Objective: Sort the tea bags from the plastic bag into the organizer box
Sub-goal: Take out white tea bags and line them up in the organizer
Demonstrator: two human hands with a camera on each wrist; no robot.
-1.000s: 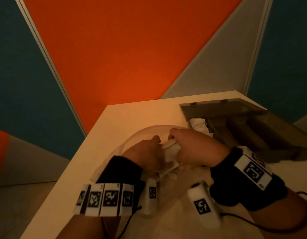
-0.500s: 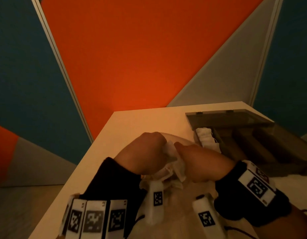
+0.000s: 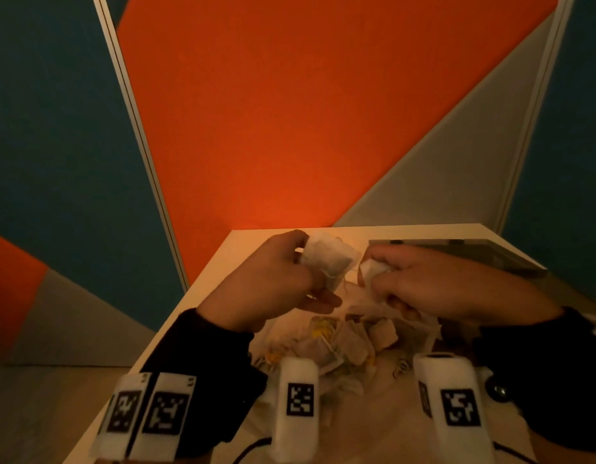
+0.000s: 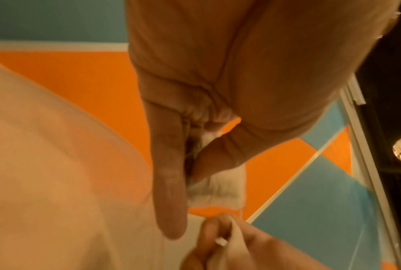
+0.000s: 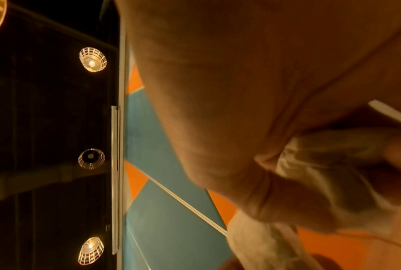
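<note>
Left hand (image 3: 273, 279): raised above the heap of tea bags (image 3: 350, 343), thumb and fingers pinching one white tea bag (image 3: 326, 257). Right hand (image 3: 434, 286): just right of the left hand, fingers curled around another white tea bag (image 3: 372, 269). Heap of tea bags: on the table (image 3: 223, 279), below both hands, on the clear plastic bag (image 3: 373, 416). Organizer box (image 3: 474, 254): lid open, behind the right hand, right of the heap.

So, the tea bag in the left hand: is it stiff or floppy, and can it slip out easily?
Probably floppy: the tea bag looks like thin, creased paper where the left hand pinches it. Likely very light, since a pinch at one edge carries it. It seems unlikely to slip, but rough pulling could tear it.
</note>
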